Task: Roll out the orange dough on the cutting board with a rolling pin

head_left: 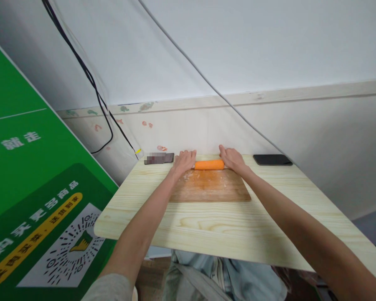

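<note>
An orange rolling pin (209,165) lies crosswise over the far part of a wooden cutting board (213,194). My left hand (184,161) is closed around its left end, and my right hand (234,159) closes on the right end. Both handles are mostly hidden by the hands. White, flour-like smears mark the board in front of the pin, mainly toward its left side. No dough shows on the visible part of the board.
The board rests on a pale wood-grain table (191,225) pushed against a white wall. One dark phone (272,159) lies at the back right; a partly blurred dark flat object (169,158) lies back left. Cables (94,79) hang along the wall. A green sign (50,167) stands left.
</note>
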### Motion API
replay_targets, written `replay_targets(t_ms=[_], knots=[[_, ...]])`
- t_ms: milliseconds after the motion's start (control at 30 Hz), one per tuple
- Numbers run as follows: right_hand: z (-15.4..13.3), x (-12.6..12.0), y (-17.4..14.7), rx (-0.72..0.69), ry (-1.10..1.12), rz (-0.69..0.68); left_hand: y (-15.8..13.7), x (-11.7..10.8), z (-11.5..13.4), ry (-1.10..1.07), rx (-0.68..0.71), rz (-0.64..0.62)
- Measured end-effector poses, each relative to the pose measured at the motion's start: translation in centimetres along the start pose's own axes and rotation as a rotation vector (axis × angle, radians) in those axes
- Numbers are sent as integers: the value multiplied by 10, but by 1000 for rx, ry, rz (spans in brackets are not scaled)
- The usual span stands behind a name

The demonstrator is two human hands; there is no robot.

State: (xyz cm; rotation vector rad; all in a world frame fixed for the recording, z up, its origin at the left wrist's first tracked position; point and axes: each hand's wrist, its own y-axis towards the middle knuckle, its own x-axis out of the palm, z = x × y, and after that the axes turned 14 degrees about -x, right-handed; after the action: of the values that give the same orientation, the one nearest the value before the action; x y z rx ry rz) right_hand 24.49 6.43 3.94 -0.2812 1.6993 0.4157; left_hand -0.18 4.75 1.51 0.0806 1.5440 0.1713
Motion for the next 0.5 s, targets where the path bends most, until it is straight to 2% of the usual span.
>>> replay_targets(t_ms=[267, 367, 500], knots=[[-2, 12, -35, -113, -150, -1, -40, -3, -6, -8, 118, -6], [-4, 10, -35, -95, -152, 8, -38, -2, -4, -17, 73, -2], [-3, 5, -21, -23, -90, 7, -22, 2, -1, 4, 4, 24]])
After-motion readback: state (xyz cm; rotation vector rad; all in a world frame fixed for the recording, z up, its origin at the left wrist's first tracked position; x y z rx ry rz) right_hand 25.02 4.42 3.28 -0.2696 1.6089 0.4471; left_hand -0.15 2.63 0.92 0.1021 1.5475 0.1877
